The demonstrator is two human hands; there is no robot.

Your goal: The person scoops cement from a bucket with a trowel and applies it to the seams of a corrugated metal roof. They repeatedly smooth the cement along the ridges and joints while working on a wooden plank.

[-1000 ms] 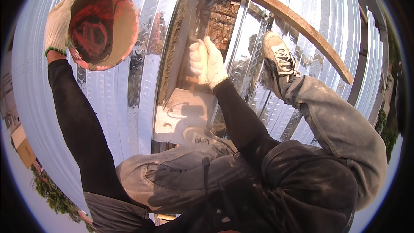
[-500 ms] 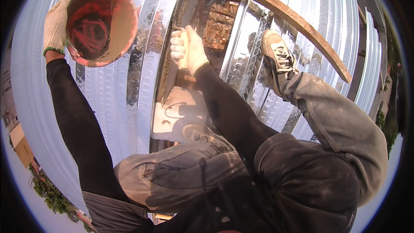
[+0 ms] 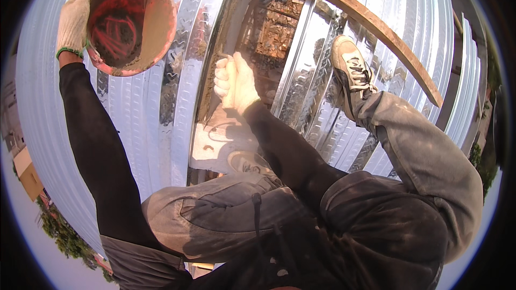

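My left hand (image 3: 74, 20), in a cream knit glove with a green cuff, is closed on the side of a red bucket (image 3: 173, 21). The bucket is tipped so its mouth faces me, and grey mortar coats the inside. My right hand (image 3: 237, 81), also gloved, is wrapped round the pale handle of a trowel (image 3: 230, 88). A thin bent metal shank shows past the fingers, but the blade cannot be made out. That hand is over a narrow gap, beside an edge smeared with grey mortar (image 3: 208, 88).
Ribbed shiny metal decking (image 3: 142, 123) lies on both sides of the gap. Through the opening, rubble (image 3: 279, 21) shows far below. A curved-looking wooden plank (image 3: 371, 19) crosses at the upper right. One shoe (image 3: 352, 64) stands on the decking, the other on a pale board (image 3: 209, 147) in the gap.
My right hand has drawn back toward me along the gap with the trowel. The bucket stays in my left hand, shifted slightly up and to the right in view.
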